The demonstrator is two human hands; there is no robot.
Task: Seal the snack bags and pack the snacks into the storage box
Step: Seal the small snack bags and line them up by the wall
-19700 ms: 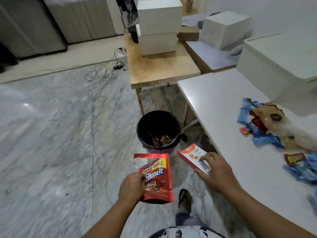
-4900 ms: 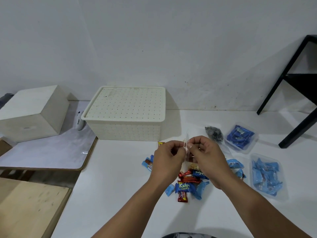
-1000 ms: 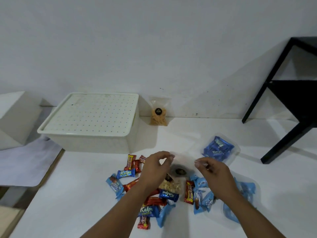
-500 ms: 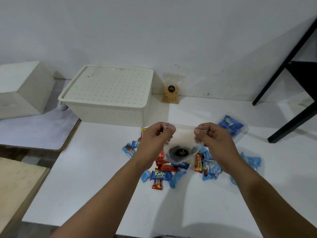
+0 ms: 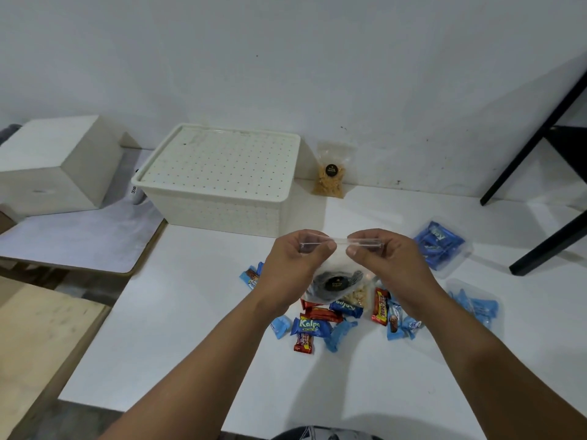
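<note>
A white counter (image 5: 178,312) runs up to a plain white wall (image 5: 286,58), scuffed with a few dark specks near its foot. Above the counter both hands hold a clear bag (image 5: 340,281) by its top strip: the left hand (image 5: 295,265) pinches the strip's left end, the right hand (image 5: 390,262) its right end — fingers curled tight on the plastic, thumbs nearly meeting in the middle. The bag hangs down between the wrists, a black round label and pale snacks showing through.

Under it lies a scatter of loose candies (image 5: 320,325), blue and red wrappers, touching one another. To the right sit two clear bags of blue candies (image 5: 440,246), near each other. The storage box (image 5: 219,182), cream with a dotted lid on, stands at the back left against the wall; just beside it a second snack bag (image 5: 332,176) leans upright on the wall. Left of the counter — a lower table with a white cube (image 5: 57,163); a black frame (image 5: 546,173) stands at the right.
</note>
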